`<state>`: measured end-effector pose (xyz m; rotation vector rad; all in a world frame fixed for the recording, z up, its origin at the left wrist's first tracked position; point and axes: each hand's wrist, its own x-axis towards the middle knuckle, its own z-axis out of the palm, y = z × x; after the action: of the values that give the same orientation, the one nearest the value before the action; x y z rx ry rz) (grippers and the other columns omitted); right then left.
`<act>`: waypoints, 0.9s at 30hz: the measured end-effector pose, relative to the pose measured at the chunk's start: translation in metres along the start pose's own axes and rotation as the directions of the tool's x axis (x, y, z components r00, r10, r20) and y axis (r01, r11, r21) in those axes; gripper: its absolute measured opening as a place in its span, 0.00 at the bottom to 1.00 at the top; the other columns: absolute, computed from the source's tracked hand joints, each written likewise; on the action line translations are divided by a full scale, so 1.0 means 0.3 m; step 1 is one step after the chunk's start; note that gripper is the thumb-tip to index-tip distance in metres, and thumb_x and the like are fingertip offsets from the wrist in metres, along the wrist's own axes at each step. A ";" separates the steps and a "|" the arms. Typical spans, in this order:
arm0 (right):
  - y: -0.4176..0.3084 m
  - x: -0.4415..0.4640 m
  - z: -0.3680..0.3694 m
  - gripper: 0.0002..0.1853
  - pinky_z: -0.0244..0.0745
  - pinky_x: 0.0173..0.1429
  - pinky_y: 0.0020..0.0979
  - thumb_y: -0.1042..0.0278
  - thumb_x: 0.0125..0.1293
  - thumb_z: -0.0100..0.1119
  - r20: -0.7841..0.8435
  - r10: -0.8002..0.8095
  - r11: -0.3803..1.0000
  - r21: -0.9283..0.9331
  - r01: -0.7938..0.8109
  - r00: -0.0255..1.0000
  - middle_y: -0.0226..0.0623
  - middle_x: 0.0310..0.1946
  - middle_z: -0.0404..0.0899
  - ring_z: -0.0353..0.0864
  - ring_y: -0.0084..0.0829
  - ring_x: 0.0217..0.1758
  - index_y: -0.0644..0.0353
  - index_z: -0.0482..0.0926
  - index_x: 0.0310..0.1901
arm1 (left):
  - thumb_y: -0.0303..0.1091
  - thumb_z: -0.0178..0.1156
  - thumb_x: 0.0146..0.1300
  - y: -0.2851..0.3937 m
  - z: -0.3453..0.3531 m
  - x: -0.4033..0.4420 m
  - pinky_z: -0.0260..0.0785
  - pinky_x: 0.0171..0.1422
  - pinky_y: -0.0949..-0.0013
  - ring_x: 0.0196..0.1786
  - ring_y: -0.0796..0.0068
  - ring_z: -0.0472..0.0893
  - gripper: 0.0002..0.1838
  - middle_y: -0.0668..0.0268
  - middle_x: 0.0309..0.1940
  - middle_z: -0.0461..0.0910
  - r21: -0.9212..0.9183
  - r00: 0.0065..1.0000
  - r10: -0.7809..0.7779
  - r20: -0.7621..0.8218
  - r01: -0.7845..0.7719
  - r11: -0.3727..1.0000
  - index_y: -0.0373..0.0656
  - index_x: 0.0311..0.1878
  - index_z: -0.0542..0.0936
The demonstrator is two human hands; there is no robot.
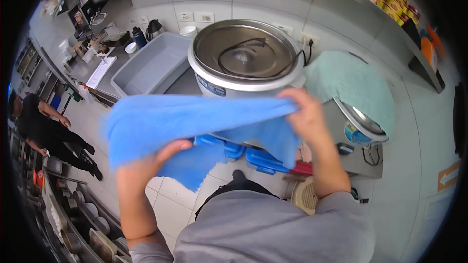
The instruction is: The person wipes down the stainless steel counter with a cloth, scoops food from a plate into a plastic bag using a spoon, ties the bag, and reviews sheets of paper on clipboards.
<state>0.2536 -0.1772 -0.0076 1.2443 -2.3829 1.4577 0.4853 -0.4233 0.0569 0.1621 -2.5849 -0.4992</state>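
A blue cloth is stretched between my two hands in front of the counter, blurred by motion. My left hand grips its left part from below, with the thumb visible and the fingers hidden behind the fabric. At the cloth's right end, my right hand is closed on a gathered corner. Just beyond the cloth stands a large round cooker with a metal lid, on which a black cord lies coiled.
A grey tub stands left of the cooker. On the right, a green cloth partly covers another pot. Blue-lidded boxes sit below the counter. Another person stands at the far left, near shelves of pans.
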 end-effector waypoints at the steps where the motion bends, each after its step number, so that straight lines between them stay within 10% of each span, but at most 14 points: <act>1: 0.009 0.071 -0.074 0.17 0.73 0.52 0.34 0.79 0.47 0.54 -0.106 -0.047 0.992 -0.120 0.034 0.993 0.44 0.40 0.80 0.80 0.43 0.46 0.59 0.79 0.42 | 0.46 0.69 0.52 -0.017 0.006 0.075 0.68 0.56 0.65 0.48 0.64 0.79 0.25 0.58 0.44 0.81 0.080 0.996 0.016 0.086 -0.023 0.997 0.37 0.47 0.79; 4: 0.191 0.408 -0.212 0.15 0.72 0.53 0.35 0.77 0.53 0.54 -0.246 -0.170 0.918 -0.392 0.063 0.954 0.47 0.43 0.79 0.78 0.44 0.48 0.60 0.78 0.44 | 0.52 0.64 0.55 -0.112 0.091 0.357 0.65 0.61 0.66 0.54 0.65 0.77 0.28 0.57 0.47 0.80 -0.025 0.929 -0.050 0.366 0.064 0.998 0.38 0.51 0.79; 6: 0.275 0.613 -0.245 0.17 0.72 0.53 0.33 0.78 0.52 0.59 -0.315 -0.184 0.811 -0.584 -0.037 0.931 0.42 0.42 0.82 0.81 0.39 0.46 0.59 0.79 0.46 | 0.50 0.65 0.55 -0.199 0.141 0.623 0.64 0.63 0.67 0.57 0.66 0.75 0.29 0.58 0.50 0.79 -0.311 0.718 0.067 0.693 0.214 0.926 0.40 0.55 0.77; 9: 0.121 0.572 -0.199 0.17 0.72 0.53 0.36 0.76 0.53 0.61 -0.363 -0.499 0.771 -0.600 0.212 0.787 0.42 0.42 0.82 0.80 0.43 0.46 0.60 0.78 0.47 | 0.47 0.61 0.59 -0.202 0.192 0.758 0.62 0.64 0.67 0.58 0.67 0.75 0.28 0.58 0.51 0.79 -0.224 0.892 -0.039 0.451 0.155 0.962 0.38 0.57 0.75; 11: 0.079 0.406 -0.141 0.17 0.72 0.53 0.39 0.77 0.54 0.61 -0.294 -0.520 0.814 -0.454 0.362 0.802 0.43 0.44 0.80 0.78 0.46 0.46 0.61 0.78 0.48 | 0.44 0.59 0.61 -0.205 0.199 0.711 0.61 0.65 0.67 0.57 0.68 0.75 0.26 0.57 0.52 0.78 -0.523 0.978 0.045 0.203 0.070 0.849 0.36 0.58 0.73; 14: 0.312 0.035 0.016 0.15 0.72 0.51 0.40 0.73 0.53 0.57 0.184 -0.568 0.729 -0.340 0.594 0.802 0.41 0.38 0.80 0.79 0.41 0.42 0.62 0.80 0.44 | 0.37 0.57 0.65 -0.325 0.210 0.523 0.63 0.62 0.69 0.56 0.70 0.75 0.21 0.57 0.51 0.78 -0.686 0.989 -0.079 0.123 0.143 0.713 0.35 0.57 0.74; 16: 0.531 -0.222 0.116 0.20 0.64 0.61 0.45 0.68 0.54 0.58 0.203 -0.041 0.918 -0.380 0.117 0.978 0.49 0.48 0.76 0.73 0.46 0.54 0.64 0.76 0.50 | 0.35 0.55 0.65 -0.472 0.259 0.399 0.63 0.63 0.68 0.56 0.70 0.75 0.20 0.56 0.50 0.78 -0.597 0.942 -0.305 0.140 0.327 0.733 0.34 0.57 0.74; 19: 0.833 -0.530 0.290 0.30 0.51 0.68 0.50 0.61 0.54 0.59 -0.352 0.449 0.474 -0.685 -0.553 0.821 0.59 0.58 0.65 0.60 0.52 0.66 0.67 0.69 0.58 | 0.36 0.54 0.66 -0.683 0.335 0.217 0.64 0.60 0.69 0.53 0.70 0.77 0.19 0.58 0.48 0.79 -0.526 0.806 -0.571 0.155 0.557 0.643 0.35 0.56 0.74; 23: 0.957 -0.350 0.383 0.36 0.45 0.71 0.53 0.57 0.56 0.58 -0.413 0.446 0.481 -0.638 -0.602 0.794 0.63 0.65 0.54 0.50 0.55 0.70 0.70 0.62 0.63 | 0.40 0.54 0.67 -0.773 0.421 0.137 0.66 0.56 0.71 0.50 0.71 0.78 0.19 0.62 0.47 0.79 -0.628 0.729 -0.629 0.268 0.628 0.460 0.37 0.55 0.75; 27: 1.193 -0.134 0.450 0.34 0.44 0.72 0.51 0.57 0.58 0.55 -0.404 0.342 0.446 -0.725 -0.525 0.849 0.60 0.65 0.56 0.51 0.52 0.71 0.70 0.63 0.62 | 0.34 0.57 0.65 -0.828 0.429 0.188 0.64 0.59 0.70 0.50 0.72 0.77 0.17 0.61 0.48 0.78 -0.601 0.804 -0.547 0.234 0.562 0.568 0.34 0.54 0.75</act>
<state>0.0831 -0.1808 -0.3523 0.2178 -2.7633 0.2704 0.3780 -0.6238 -0.1155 0.7430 -2.1595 -1.6079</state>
